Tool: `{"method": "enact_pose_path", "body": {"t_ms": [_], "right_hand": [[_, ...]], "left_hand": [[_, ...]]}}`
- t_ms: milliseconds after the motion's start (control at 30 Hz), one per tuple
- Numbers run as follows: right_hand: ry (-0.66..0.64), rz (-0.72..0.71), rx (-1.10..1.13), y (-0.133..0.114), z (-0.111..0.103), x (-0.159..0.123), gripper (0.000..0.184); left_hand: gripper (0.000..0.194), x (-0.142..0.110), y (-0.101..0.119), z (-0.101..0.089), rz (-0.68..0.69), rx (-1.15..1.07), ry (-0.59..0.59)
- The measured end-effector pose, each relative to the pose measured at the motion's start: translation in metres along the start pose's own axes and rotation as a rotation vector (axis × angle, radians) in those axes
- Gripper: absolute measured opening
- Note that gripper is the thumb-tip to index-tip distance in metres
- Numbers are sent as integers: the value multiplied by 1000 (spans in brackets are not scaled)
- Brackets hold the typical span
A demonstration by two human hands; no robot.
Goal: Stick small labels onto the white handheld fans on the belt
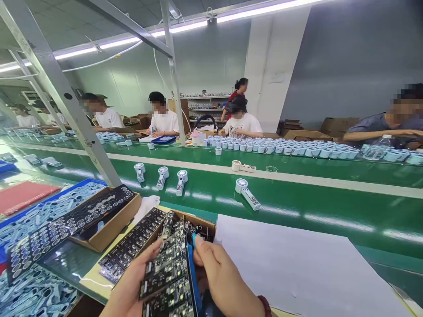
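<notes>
A panel of black circuit boards (168,277), dotted with small yellowish-white parts, is tilted up in front of me. Its left side rests in my left hand (132,281), with the fingers closed round it. On the panel's right edge, my right hand (224,277) is closed on a long blue strip-like thing (194,273). Whether that is a tool handle or part of the panel I cannot tell. Just behind my hands, a cardboard box (211,230) holds more small circuit boards. More circuit board panels (132,246) lie stacked on its left.
A white sheet (291,268) covers the bench at right. Several light-blue handheld units (250,198) lie on the green conveyor (211,187). Trays of light-blue parts (39,211) and a box with black sticker sheets (109,215) stand left, beneath a metal post (79,110). Co-workers sit opposite.
</notes>
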State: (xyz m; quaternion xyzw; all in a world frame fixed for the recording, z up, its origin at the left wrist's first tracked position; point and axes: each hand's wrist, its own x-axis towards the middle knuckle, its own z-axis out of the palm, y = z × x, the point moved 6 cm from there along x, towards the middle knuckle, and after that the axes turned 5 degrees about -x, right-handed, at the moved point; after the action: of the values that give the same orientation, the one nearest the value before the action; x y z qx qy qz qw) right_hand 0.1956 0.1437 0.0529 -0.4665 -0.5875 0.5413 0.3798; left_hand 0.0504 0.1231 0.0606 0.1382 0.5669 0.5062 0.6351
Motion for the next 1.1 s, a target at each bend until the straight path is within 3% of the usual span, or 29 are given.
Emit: {"method": "enact_pose_path", "body": {"t_ms": [67,167,300,400,500,667,767,933,1100], "right_hand": [[-46,99,38,1,-1,8,70],[-31,164,7,1,-7,18,70],[-59,150,-26,-3,-9,16,69],[-74,78,-204,-8,-10,1,69],[-22,29,-324,-8,-7,-13,70],[92,134,-90,9,-1,-17,86],[115,168,-195,14,-3,-16,86],[79,126,-267,10,-6,-17,81],[69,54,-350,2,-7,-16,75]], "left_hand": [[26,1,3,-3,4,-97,3],[27,-2,18,-13,162,-63,55],[41,-1,21,-14,229,103,-8],[47,1,18,-14,271,94,3],[43,2,18,-15,308,61,59],[25,3,16,-17,271,-3,134],[25,2,17,-20,282,-16,165],[38,1,19,-26,327,-2,115],[68,4,24,-32,340,21,73]]}}
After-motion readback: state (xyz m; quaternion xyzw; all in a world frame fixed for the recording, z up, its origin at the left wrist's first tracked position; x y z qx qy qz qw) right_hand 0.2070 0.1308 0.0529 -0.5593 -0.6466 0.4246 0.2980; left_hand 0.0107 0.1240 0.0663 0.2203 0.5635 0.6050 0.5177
